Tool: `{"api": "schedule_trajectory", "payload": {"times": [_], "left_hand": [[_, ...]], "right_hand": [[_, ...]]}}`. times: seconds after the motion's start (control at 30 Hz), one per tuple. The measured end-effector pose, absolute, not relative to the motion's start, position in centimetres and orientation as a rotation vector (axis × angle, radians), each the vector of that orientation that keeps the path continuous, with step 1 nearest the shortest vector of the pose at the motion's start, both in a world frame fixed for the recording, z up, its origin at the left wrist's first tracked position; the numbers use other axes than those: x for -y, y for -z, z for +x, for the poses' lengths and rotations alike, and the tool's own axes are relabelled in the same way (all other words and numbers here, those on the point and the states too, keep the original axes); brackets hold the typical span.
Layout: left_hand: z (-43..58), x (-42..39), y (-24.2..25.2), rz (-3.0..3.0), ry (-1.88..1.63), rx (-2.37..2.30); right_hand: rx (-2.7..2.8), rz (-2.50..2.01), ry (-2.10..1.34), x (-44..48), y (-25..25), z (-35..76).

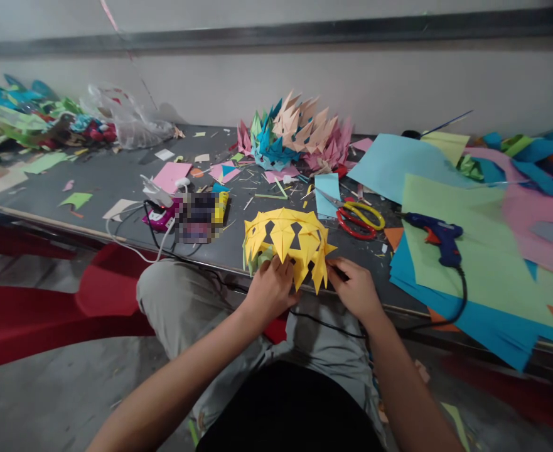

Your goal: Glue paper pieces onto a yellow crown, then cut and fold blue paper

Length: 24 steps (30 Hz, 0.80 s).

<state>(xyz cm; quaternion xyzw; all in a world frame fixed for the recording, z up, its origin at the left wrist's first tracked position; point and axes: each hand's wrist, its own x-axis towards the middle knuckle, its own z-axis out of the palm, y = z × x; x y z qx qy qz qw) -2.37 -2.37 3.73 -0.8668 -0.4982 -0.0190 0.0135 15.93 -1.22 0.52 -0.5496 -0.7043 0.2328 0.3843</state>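
Note:
A yellow folded-paper crown (283, 227) with pointed tips curves over the table's front edge, close to my body. Pale green points show at its left end. My left hand (272, 285) has its fingers curled on the crown's lower front points. At the crown's right end, my right hand (357, 289) is closed, thumb and finger pinched by the lowest yellow tips. Part of the fingers of both hands is hidden by the paper and the hands themselves.
Scissors (361, 218) and a blue glue gun (439, 235) lie right, the gun on green paper sheets (483, 276). Its black cord (462, 304) hangs by the edge. Multicoloured folded-paper pieces (299, 135) stand behind. A purple pack (163, 216) and cables are left; paper scraps are scattered around.

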Motion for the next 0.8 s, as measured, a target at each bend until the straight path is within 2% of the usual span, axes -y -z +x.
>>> {"api": "schedule_trajectory", "payload": {"times": [0.8], "left_hand": [[-2.13,2.09,-3.89,-2.704,-0.021,1.521]], "right_hand": [[1.825,-1.407,-0.542,1.25,-0.28,15.68]]}}
